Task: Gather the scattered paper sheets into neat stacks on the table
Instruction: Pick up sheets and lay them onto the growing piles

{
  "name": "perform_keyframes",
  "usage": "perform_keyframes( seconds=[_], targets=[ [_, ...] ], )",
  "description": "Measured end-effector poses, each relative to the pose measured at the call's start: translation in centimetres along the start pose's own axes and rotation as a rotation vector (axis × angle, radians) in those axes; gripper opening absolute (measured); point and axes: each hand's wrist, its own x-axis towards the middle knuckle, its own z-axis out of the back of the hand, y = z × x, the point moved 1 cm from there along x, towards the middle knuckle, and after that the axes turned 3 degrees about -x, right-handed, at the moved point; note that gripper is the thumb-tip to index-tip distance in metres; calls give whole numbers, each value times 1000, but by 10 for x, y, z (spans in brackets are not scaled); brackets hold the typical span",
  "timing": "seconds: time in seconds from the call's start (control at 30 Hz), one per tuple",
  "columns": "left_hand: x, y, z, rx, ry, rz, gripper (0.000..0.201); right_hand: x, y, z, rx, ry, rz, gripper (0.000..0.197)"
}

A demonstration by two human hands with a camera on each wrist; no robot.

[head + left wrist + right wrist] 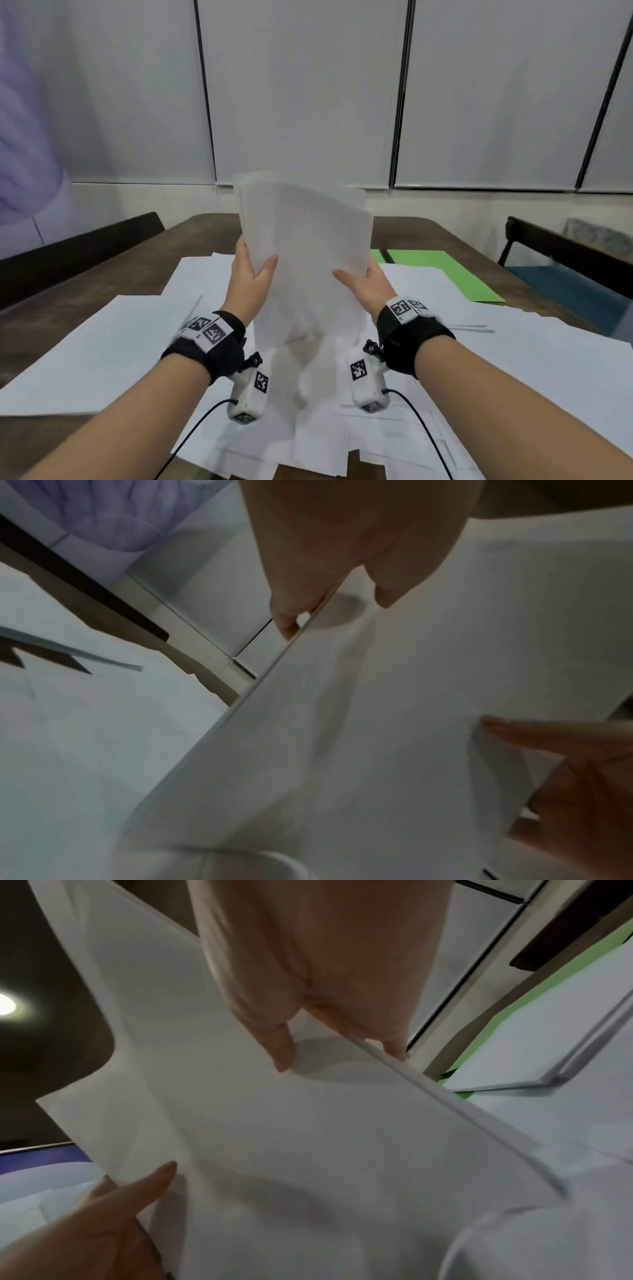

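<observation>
Nearest the camera, loose white sheets (102, 349) lie spread and overlapping across the brown table (113, 270), covering most of its near half; two black cables run over them from the white camera units strapped under each wrist. Above these sheets both hands hold one bundle of white paper, the stack (305, 253), upright and lifted off the table, its lower edge blurred just above the scattered sheets. The left hand (248, 274) pinches the stack's left edge, thumb lying on the near face and fingers behind it; the left wrist view shows that thumb (387, 588) on the paper and fingertips wrapped over the edge. The right hand (364, 284) pinches the right edge the same way, thumb on the near face, fingers hidden behind; the right wrist view shows the sheets' edges (428, 1074) not flush, slightly fanned. The stack blocks the middle of the far table and part of the wall. Just beyond the right hand, green paper (445, 270) lies flat on the table, partly under white sheets. A dark chair back (78, 246) stands along the table's left side, and another chair (565, 246) with a blue seat stands at the right. Farthest back are grey wall panels (308, 85) with dark seams, and something pale purple (24, 137) at the far left.
</observation>
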Motion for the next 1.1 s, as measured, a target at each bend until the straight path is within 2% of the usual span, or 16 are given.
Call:
perform_keyframes(
  seconds=[0.07,0.17,0.3,0.37,0.43,0.5,0.57,0.63,0.7,0.8,0.9,1.03,1.1],
  targets=[
    [-1,-1,-1,-5,3,7,55,-1,7,-6,-22,-50,44,30],
    [6,-15,0,-19,-56,-39,56,5,27,-12,24,-133,108,31],
    [16,-15,9,-101,-119,-24,62,13,38,-15,43,-114,110,37],
    [12,-5,14,-107,-122,39,62,12,31,-19,15,-68,47,42],
    [2,9,17,-135,-95,163,58,10,11,-22,-38,-26,-27,45],
    [-11,22,14,-147,-23,288,54,6,-11,-27,-61,3,-89,42],
    [-20,31,8,-122,2,349,44,2,-27,-31,-54,-1,-122,36],
    [-20,34,4,-115,-38,330,26,2,-33,-33,-19,-49,-99,33],
    [-13,30,0,-117,-76,286,18,7,-28,-32,3,-101,-52,31],
    [-5,24,-3,-151,-88,245,21,16,-19,-29,20,-113,-11,31],
    [-7,29,0,-156,-129,251,31,16,-26,-27,28,-71,-50,33],
    [-6,28,9,-157,-183,209,25,11,-32,-22,65,-23,-60,25],
    [3,20,13,-149,-168,159,26,13,-20,-19,113,-25,-5,35]
  ],
)
